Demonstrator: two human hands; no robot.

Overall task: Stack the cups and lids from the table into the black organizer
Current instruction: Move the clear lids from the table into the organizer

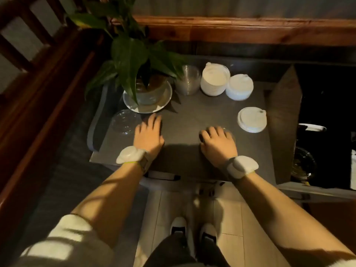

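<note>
On the dark table [185,112] a stack of clear cups [187,79] lies at the back, beside two piles of white lids [214,79] [239,87]. Nearer the right edge is a short pile of white lids [252,119]. Clear dome lids [125,122] sit at the left edge. My left hand [149,134] lies flat on the table just right of them, fingers apart and holding nothing. My right hand [218,140] is curled over a clear lid [230,132], which is mostly hidden. The black organizer [327,105] stands to the right, below table height.
A potted plant [142,87] on a white saucer fills the back left corner, its leaves hanging over the table. A brown panel [285,122] rises between table and organizer. The organizer holds a white lid [312,128] and clear pieces [304,164]. Wooden rails run along the left and back.
</note>
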